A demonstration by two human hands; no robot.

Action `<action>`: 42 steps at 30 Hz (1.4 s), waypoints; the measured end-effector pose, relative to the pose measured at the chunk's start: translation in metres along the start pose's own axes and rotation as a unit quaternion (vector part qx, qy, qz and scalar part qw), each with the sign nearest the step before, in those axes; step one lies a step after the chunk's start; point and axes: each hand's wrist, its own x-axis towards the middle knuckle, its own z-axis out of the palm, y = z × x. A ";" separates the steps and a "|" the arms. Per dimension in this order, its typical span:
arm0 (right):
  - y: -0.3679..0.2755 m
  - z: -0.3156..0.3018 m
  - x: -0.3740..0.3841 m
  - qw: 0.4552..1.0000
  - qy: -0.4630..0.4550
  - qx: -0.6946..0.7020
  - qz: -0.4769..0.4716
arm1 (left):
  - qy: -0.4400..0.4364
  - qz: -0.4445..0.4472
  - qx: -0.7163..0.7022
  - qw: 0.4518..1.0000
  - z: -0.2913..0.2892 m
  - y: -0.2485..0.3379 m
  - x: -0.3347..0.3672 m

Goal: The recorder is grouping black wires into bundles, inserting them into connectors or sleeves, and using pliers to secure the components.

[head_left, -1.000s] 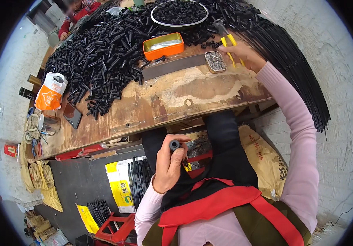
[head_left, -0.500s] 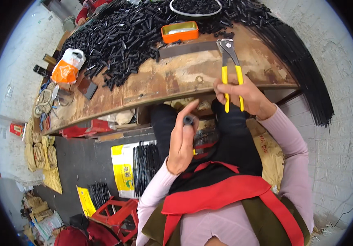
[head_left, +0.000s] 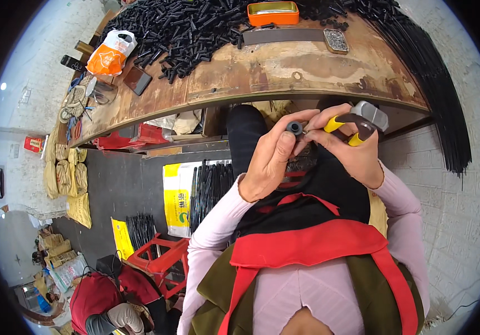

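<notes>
My left hand (head_left: 273, 153) is closed around a short black tube (head_left: 294, 129), its hollow end turned up. My right hand (head_left: 351, 151) grips pliers (head_left: 357, 125) with yellow handles; their metal head points to the right, away from the tube. The fingertips of my right hand meet beside the tube's end, and a tiny piece may be between them, too small to make out. Both hands are over my lap, in front of the wooden table (head_left: 240, 78).
A heap of black tubes (head_left: 189, 33) covers the table's far side. An orange tin (head_left: 273, 20), a grey strip (head_left: 284, 37) and a small tin of metal bits (head_left: 336, 40) lie nearby. Long black rods (head_left: 440, 106) overhang the right end. A red stool (head_left: 162, 262) stands lower left, beside another person (head_left: 106, 290).
My hands have come together. The pliers, earlier upright with handles down in my right hand, have swung round to point right. The view has shifted, bringing the small tin and another person into sight.
</notes>
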 end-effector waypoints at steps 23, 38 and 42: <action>0.026 0.007 0.015 0.994 0.027 0.109 0.005 | 0.027 -0.010 -0.035 0.999 -0.004 -0.012 0.009; 0.024 0.019 0.014 0.989 0.024 0.145 0.019 | 0.029 -0.006 -0.029 0.999 0.001 -0.005 0.011; 0.023 0.024 0.014 0.990 0.032 0.138 -0.005 | 0.038 -0.012 -0.023 0.999 -0.002 -0.007 0.008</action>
